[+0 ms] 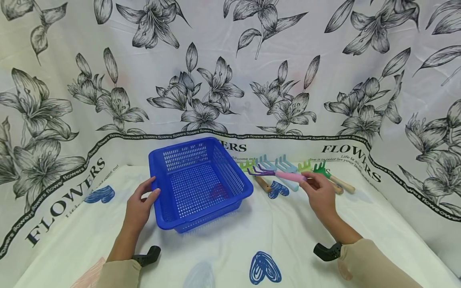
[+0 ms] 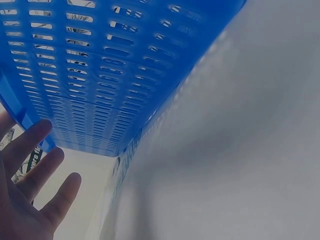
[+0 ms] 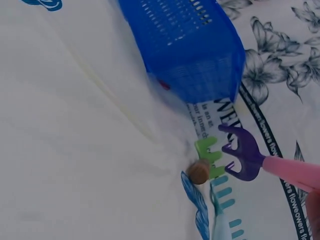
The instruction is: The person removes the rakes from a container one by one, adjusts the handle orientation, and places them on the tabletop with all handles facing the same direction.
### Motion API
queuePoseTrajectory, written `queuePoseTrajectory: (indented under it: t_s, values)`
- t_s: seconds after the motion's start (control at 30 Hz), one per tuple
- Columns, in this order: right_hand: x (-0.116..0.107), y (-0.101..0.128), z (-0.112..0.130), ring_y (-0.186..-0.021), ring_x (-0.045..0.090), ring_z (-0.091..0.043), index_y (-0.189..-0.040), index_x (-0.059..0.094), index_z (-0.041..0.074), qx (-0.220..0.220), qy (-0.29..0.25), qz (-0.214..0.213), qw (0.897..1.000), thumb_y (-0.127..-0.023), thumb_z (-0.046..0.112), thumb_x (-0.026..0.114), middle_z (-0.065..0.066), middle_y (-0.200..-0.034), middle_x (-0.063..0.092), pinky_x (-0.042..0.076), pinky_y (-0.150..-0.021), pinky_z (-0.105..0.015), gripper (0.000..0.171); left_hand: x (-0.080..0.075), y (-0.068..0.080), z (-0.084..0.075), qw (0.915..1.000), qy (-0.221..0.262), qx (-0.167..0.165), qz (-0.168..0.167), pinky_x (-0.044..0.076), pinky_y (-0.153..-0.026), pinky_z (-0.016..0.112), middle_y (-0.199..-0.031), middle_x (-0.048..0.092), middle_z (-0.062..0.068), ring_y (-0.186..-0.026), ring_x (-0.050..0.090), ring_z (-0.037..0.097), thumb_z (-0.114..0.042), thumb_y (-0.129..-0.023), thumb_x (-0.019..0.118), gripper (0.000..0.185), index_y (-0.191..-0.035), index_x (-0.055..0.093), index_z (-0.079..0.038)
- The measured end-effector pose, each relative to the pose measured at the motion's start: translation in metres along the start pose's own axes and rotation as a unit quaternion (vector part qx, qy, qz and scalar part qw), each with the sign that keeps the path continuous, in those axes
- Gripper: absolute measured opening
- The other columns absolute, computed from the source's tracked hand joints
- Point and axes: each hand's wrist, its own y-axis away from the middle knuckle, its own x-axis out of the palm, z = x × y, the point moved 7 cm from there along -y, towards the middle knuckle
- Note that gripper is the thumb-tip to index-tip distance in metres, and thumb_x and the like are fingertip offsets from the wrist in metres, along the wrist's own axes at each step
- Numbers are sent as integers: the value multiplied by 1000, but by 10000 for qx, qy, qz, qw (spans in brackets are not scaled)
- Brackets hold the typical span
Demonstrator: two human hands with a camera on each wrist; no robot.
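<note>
A blue perforated basket [image 1: 157, 168] stands empty on the white cloth left of centre. My left hand [image 1: 139, 204] rests against its left rim with fingers straight, also seen beside the basket wall [image 2: 90, 75] as the left hand [image 2: 30, 195]. My right hand [image 1: 319, 192] pinches the pink handle of a purple toy rake [image 1: 279, 174], lifted just right of the basket. In the right wrist view the purple rake [image 3: 245, 155] hangs above a green rake [image 3: 210, 155] with a wooden handle.
Several more toy rakes lie in a row behind the right hand: light blue ones [image 1: 284, 165] and green ones [image 1: 322, 170] with wooden handles. A flower-printed cloth covers the table and rises as a backdrop.
</note>
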Motion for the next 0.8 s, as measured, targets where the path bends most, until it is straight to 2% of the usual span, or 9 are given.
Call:
queuePoseTrajectory:
  t_s: [0.2, 0.4, 0.8]
  values:
    - [-7, 7, -2, -83, 60, 1, -113, 68, -2, -134, 278, -23, 9995, -86, -2, 71, -16, -105, 64, 50, -73, -9, 27, 1, 0, 0, 10000, 21, 12, 14, 39, -99, 60, -136, 51, 21, -127, 45, 38, -41, -100, 51, 57, -149, 39, -13]
    - [-17, 11, -3, -80, 62, -1, -109, 69, -3, -371, 192, -157, 9990, -84, -3, 73, -15, -100, 65, 51, -69, -11, 25, 0, 1, -4, 10000, 17, -29, 37, 38, -101, 60, -138, 50, 21, -128, 44, 38, -41, -100, 52, 58, -149, 39, -14]
    - [-33, 21, -8, -86, 62, -2, -111, 67, -7, -226, -68, -205, 9995, -83, -9, 70, -15, -111, 61, 52, -74, -14, 28, 0, 0, -4, 10000, -16, -36, 31, 38, -100, 61, -138, 50, 22, -128, 44, 39, -41, -100, 51, 58, -150, 39, -14]
